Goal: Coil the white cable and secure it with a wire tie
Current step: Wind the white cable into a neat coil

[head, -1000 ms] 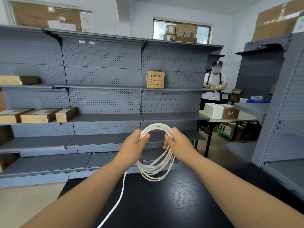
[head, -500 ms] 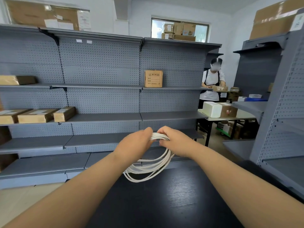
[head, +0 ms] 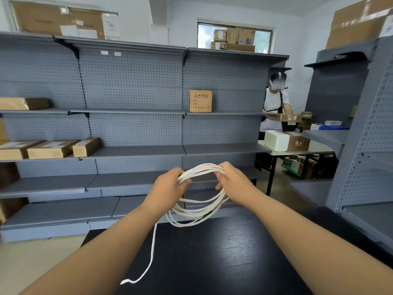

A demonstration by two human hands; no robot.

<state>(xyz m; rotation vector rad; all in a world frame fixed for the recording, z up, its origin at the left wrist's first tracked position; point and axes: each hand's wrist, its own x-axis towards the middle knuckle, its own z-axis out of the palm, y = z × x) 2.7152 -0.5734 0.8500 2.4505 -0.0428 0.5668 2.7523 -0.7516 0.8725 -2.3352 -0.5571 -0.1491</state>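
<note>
A white cable (head: 200, 211) hangs in several loops above the far edge of a black table (head: 212, 258). My left hand (head: 168, 189) grips the loops at their upper left. My right hand (head: 231, 177) holds the bundle at its upper right, fingers curled over the strands. A loose tail of the cable (head: 152, 252) drops from the coil under my left forearm and ends near the table's left front. No wire tie is in view.
Grey pegboard shelving (head: 136, 128) with cardboard boxes (head: 200, 101) stands behind the table. Another grey rack (head: 361, 135) rises on the right. A person (head: 275, 103) stands at a light table (head: 314, 147) at the back right.
My hands have moved apart and the coil has opened wider. A loose cable tail now hangs down to the table's left front, after being out of sight half a second ago.
</note>
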